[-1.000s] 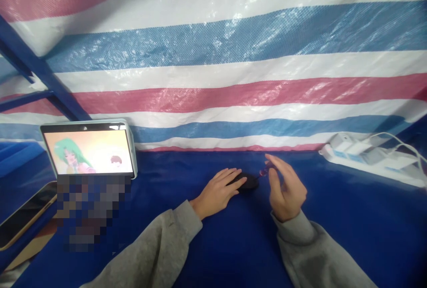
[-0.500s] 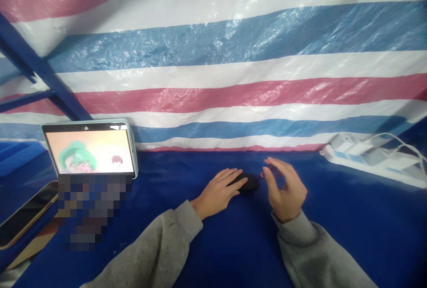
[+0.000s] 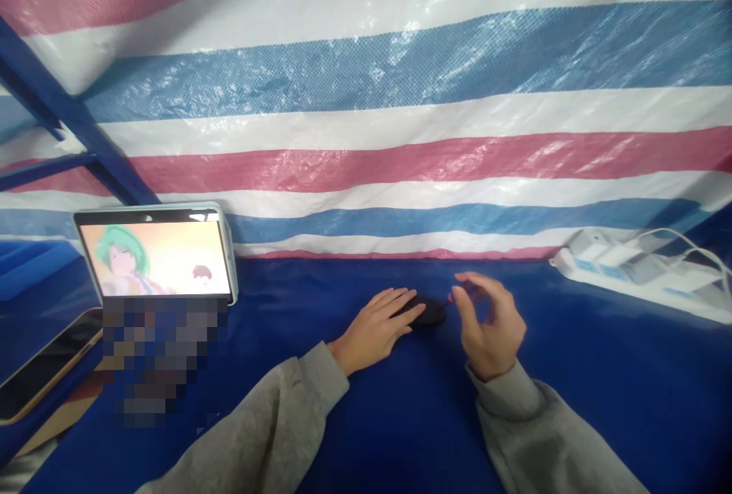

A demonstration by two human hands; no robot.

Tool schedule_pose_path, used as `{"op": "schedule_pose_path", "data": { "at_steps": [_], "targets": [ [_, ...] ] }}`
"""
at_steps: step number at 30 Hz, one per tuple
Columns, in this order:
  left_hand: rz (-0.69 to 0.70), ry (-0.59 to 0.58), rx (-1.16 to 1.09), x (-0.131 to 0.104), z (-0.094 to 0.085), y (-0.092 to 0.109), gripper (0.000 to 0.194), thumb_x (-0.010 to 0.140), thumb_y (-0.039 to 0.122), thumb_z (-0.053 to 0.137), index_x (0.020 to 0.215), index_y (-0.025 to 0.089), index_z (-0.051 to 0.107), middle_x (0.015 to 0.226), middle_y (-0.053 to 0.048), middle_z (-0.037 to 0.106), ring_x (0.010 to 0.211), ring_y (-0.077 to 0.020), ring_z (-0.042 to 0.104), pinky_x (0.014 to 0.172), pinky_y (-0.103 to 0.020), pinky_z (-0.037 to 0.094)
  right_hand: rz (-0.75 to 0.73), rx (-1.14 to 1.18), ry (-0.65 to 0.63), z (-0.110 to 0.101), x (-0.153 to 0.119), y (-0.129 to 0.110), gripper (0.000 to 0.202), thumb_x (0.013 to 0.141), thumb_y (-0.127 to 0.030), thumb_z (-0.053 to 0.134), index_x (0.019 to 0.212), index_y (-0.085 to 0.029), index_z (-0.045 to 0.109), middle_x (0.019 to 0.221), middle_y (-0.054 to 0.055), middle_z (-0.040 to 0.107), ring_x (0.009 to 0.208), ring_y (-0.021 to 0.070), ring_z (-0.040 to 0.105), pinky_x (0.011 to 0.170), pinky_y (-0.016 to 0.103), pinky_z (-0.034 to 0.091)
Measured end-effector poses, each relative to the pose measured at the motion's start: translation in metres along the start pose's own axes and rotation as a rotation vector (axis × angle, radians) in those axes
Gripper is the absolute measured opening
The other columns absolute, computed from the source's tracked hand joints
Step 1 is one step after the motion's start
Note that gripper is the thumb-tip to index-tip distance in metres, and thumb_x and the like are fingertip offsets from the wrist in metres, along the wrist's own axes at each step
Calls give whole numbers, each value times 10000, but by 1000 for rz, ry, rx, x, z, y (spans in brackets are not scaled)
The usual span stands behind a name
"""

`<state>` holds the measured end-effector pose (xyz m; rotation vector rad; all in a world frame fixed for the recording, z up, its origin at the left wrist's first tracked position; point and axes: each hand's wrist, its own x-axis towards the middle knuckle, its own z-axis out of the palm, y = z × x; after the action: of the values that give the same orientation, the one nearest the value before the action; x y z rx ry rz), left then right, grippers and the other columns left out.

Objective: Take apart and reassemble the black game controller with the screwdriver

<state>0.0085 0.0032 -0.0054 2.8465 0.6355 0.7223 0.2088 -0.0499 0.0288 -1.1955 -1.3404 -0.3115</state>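
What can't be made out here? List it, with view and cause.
All in the head view:
Black object: left part covered by the left hand.
Pink thing: too small and blurred to identify, or to tell whether the right hand grips it.
Phone: near end cut off by the left edge.
Area below the tablet: pixelated.

Place: makeshift tarp-walled desk space, exact kind unclear | striped plastic sheeting (image 3: 400,170) hangs beyond left hand (image 3: 374,334) and right hand (image 3: 492,326) | blue tabletop (image 3: 400,425) beneath | blue frame (image 3: 103,143), tablet (image 3: 165,254), phone (image 3: 51,364) leftward | power strip (image 3: 623,288) rightward
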Motion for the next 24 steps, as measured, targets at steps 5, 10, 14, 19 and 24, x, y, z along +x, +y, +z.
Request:
{"op": "schedule_pose_path", "data": {
  "at_steps": [5, 10, 14, 19, 24],
  "targets": [
    [-2, -6, 1, 0, 0, 0, 414, 1039, 253, 439, 1452, 224, 447, 1529, -99, 444, 1437, -219, 396, 1193, -456, 344, -38, 52, -48, -2, 4, -4, 293, 925, -154, 549, 1198, -193, 647, 1090, 104, 736, 910, 209, 713, 813, 392, 586],
    [-6, -6, 0, 0, 0, 0, 424, 1037, 250, 443, 1461, 240, 437, 1537, -92, 435, 1439, -221, 394, 1190, -462, 349, -69, -3, -19, -3, 5, -5, 345, 859, -129, 653, 1194, -211, 651, 995, 74, 756, 838, 197, 700, 690, 326, 559],
    [-13, -5, -5, -1, 1, -1, 430, 1036, 249, 446, 1466, 239, 432, 1542, -91, 428, 1438, -217, 396, 1191, -458, 350, -55, 39, -73, -4, 5, -4, 369, 907, -122, 568, 1260, -212, 624, 1101, 94, 736, 892, 207, 706, 794, 379, 573],
    [-11, -8, 0, 0, -1, 0, 422, 1037, 251, 442, 1459, 237, 442, 1540, -91, 431, 1438, -221, 395, 1191, -460, 350, -59, -19, -37, -2, 3, -3, 390, 887, -138, 614, 1272, -204, 614, 1068, 91, 747, 847, 197, 703, 751, 353, 575],
    [-4, -6, 6, 1, -1, 1, 418, 1044, 250, 423, 1462, 234, 433, 1536, -93, 436, 1439, -221, 393, 1189, -462, 352, -85, 19, -44, -3, 5, -4, 341, 887, -129, 612, 1216, -210, 645, 1053, 83, 750, 909, 211, 712, 784, 365, 583]
  ]
}}
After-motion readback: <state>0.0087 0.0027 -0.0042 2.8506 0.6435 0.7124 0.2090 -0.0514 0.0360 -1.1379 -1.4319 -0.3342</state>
